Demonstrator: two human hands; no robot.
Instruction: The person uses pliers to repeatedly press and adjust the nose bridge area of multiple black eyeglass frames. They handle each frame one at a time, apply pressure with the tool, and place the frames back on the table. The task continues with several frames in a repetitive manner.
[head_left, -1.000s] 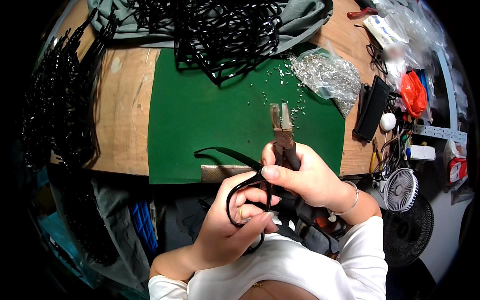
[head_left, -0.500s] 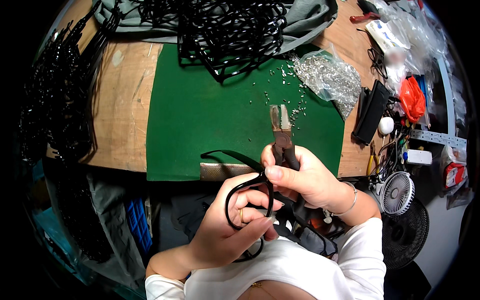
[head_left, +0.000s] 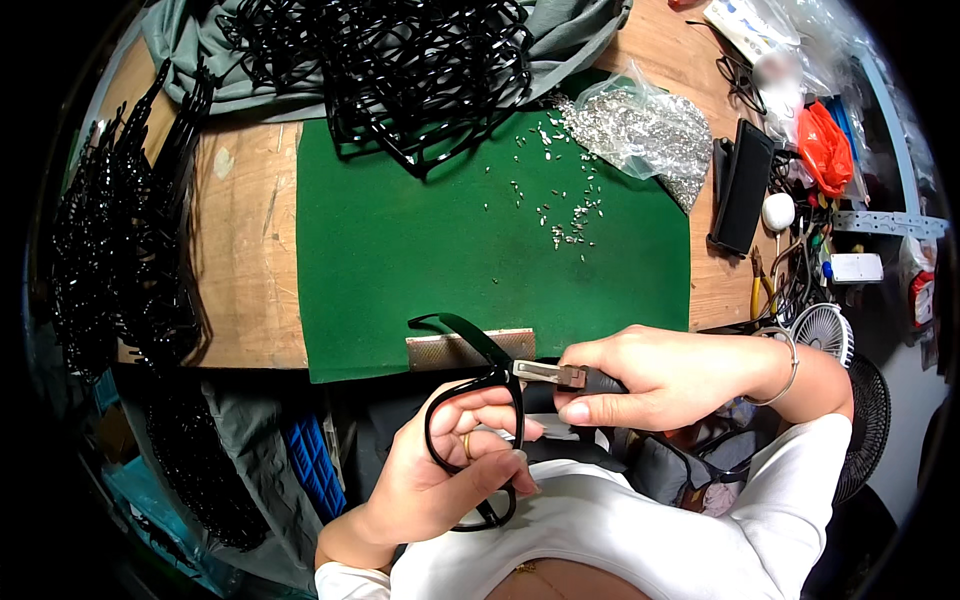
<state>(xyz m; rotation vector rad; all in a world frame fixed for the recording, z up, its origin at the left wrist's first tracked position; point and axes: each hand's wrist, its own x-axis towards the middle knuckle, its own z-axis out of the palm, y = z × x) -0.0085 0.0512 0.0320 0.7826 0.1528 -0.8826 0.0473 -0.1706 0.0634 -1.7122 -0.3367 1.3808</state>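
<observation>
My left hand (head_left: 425,475) is closed round a black eyeglass frame (head_left: 430,428), its fingers passing through one lens opening. One black temple arm (head_left: 468,330) sticks out from the frame toward the mat's front edge. My right hand (head_left: 665,375) grips a pair of flat-nosed pliers (head_left: 573,377) by the dark handles. The jaws point left and meet the frame at the corner where the temple joins. Whether they are clamped there I cannot tell. Below my wrists, another pair of glasses (head_left: 700,468) shows in part near my lap.
A green mat (head_left: 400,235) covers the table's middle, with small silvery pieces (head_left: 570,225) scattered beside a clear bag (head_left: 640,130) full of them. Black frames (head_left: 420,80) are heaped on grey cloth at the back. Dark temple arms (head_left: 120,230) hang at left; a fan (head_left: 825,330) stands right.
The pliers have turned from pointing away to pointing left, and their jaws have come to the frame's corner. My right hand has swung right; the left still holds the frame.
</observation>
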